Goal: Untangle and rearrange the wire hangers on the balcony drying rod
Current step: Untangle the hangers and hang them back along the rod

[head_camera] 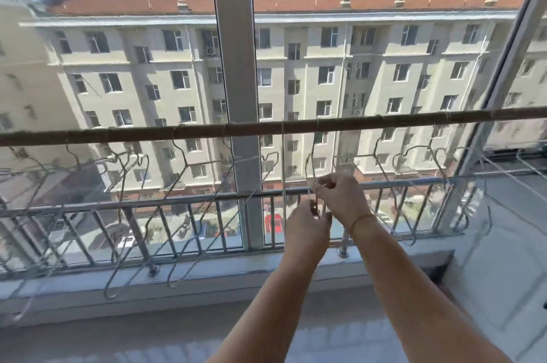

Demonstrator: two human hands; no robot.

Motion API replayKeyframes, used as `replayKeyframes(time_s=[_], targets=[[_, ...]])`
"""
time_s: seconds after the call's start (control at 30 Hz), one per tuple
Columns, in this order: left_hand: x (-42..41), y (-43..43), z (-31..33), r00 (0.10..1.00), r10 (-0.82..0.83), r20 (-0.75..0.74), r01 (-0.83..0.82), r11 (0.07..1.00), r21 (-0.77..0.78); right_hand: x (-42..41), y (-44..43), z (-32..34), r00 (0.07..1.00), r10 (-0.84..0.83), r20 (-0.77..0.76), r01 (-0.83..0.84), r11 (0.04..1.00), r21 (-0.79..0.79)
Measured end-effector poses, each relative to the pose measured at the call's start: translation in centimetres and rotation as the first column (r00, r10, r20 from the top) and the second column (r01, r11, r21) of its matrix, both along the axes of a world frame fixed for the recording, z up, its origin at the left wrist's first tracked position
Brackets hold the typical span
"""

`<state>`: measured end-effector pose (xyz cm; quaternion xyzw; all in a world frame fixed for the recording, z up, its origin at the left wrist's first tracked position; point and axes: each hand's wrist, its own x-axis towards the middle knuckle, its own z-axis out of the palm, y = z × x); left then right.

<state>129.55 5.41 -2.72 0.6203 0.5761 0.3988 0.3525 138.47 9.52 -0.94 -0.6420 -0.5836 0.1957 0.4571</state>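
- Hanger (310, 165) of thin grey wire hangs below the drying rod (207, 133), near the middle of its span. Its hook is up top and its long axis runs almost straight down into both hands.
- Right hand (340, 198) is the upper one, its fingers (324, 185) curled and pinching the wire just under the hook.
- Left hand (307, 229) sits just below and slightly left, its fingers (310, 207) pinching the wire where several strands seem to cross. I cannot tell which strand belongs to which hanger.
- The two hands nearly touch, so I judge that freeing the wire depends on pulling the strands apart sideways along the rod. The right hand is nearer the hook.
- Other hangers (189, 214) hang tilted and overlapping to the left, bare and springy-looking. More hangers (384, 167) hang to the right with looped hooks.
- The rod is a long, dull brown bar lying level from left to right, and thin wire strands are tied around it.
- Beyond the rod is a metal railing (148, 202) with slim upright bars, then a pale window post (236, 66) and smooth glass.
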Motion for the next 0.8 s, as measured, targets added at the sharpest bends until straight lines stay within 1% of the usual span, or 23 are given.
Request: replayKeyframes(time_s=[0.1, 0.13, 0.23, 0.37, 0.47, 0.57, 0.63, 0.7, 0.8], targets=[[0.4, 0.8, -0.1, 0.994, 0.045, 0.101, -0.042, 0.999, -0.027, 0.1, 1.2, 0.2, 0.989, 0.06, -0.133, -0.064, 0.997, -0.03], [0.6, 1.1, 0.1, 0.992, 0.061, 0.11, -0.058, 0.998, -0.032, 0.1, 1.7, 0.3, 0.983, 0.063, -0.173, -0.07, 0.997, -0.035], [1.0, 2.0, 0.8, 0.992, 0.088, 0.088, -0.089, 0.996, 0.013, 0.1, 3.4, 0.9, 0.973, 0.056, -0.223, -0.067, 0.997, -0.043], [1.6, 3.3, 2.2, 0.986, 0.1, 0.135, -0.107, 0.993, 0.047, 0.4, 5.5, 2.1, 0.956, 0.046, -0.291, -0.056, 0.998, -0.025], [2.0, 3.6, 1.9, 0.982, 0.085, 0.168, -0.09, 0.996, 0.022, 1.1, 5.8, 1.8, 0.951, 0.049, -0.307, -0.064, 0.997, -0.038], [1.9, 3.2, -0.5, 0.991, 0.066, 0.116, -0.064, 0.998, -0.026, 1.7, 4.7, -0.1, 0.947, 0.081, -0.312, -0.12, 0.987, -0.109], [1.4, 2.8, -3.0, 0.992, 0.085, 0.094, -0.077, 0.994, -0.083, 2.1, 3.6, -2.0, 0.943, 0.114, -0.311, -0.174, 0.97, -0.171], [0.8, 2.1, -5.2, 0.988, 0.113, 0.107, -0.098, 0.985, -0.142, 2.4, 2.8, -3.7, 0.953, 0.121, -0.278, -0.185, 0.959, -0.214], [-0.7, 1.3, -7.9, 0.988, 0.146, 0.043, -0.139, 0.981, -0.134, 2.9, 1.8, -6.0, 0.973, 0.107, -0.203, -0.157, 0.956, -0.249]])
